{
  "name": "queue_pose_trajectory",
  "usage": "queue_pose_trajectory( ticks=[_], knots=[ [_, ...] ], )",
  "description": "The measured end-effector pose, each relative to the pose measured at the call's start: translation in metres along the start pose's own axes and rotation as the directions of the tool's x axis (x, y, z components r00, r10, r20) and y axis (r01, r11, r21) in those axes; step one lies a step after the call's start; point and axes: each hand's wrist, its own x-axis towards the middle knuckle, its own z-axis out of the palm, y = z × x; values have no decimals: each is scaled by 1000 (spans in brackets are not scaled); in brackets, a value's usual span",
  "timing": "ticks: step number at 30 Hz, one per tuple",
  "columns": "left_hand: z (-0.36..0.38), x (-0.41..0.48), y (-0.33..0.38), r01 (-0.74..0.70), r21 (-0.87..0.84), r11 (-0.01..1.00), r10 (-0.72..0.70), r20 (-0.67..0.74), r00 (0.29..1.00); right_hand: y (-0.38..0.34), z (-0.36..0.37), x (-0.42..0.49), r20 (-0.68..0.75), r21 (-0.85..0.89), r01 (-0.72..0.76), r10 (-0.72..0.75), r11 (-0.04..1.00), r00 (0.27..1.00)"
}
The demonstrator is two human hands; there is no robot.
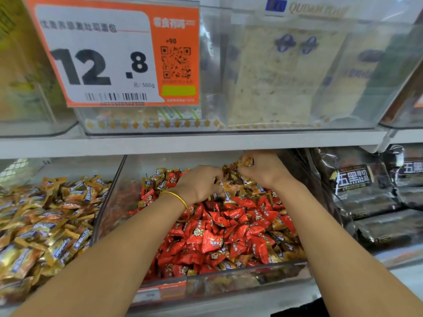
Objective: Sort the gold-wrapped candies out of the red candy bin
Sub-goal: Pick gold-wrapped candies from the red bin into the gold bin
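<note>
A clear plastic bin [229, 274] on the lower shelf holds a heap of red-wrapped candies [215, 236] with gold-wrapped candies [231, 183] mixed in, mostly toward the back. Both my hands are deep in the rear of this bin. My left hand [199, 185], with a gold bangle at the wrist, has its fingers curled into the gold candies. My right hand [263, 170] is closed around a bunch of gold-wrapped candies lifted slightly above the pile. More gold candies lie along the bin's right edge [278, 250].
A neighbouring bin on the left is full of gold-wrapped candies [45, 225]. Black packaged bread [370, 197] lies to the right. The shelf edge [183, 144] hangs low above my hands, with an orange price tag [114, 53] and clear bins above it.
</note>
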Motion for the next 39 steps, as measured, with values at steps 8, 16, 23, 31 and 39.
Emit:
queue_pose_trajectory(
  ticks=[8,16,23,31,39],
  knots=[
    [-29,-13,-19,56,-39,998,-60,-120,991,-7,14,16,300,-274,148,-62,950,952],
    [-41,-49,-24,122,-181,976,-159,-204,966,-16,25,12,461,-444,293,-64,847,885],
    [-50,-81,-19,118,-289,950,-187,-223,957,-9,23,-2,292,-272,230,-147,934,945],
    [-66,-126,-17,44,-401,915,-166,-275,947,-23,-10,-32,322,883,-307,18,356,947],
    [-97,-189,-49,94,-580,810,-259,-209,943,-95,-6,-75,572,816,-516,-242,260,783]
  ],
)
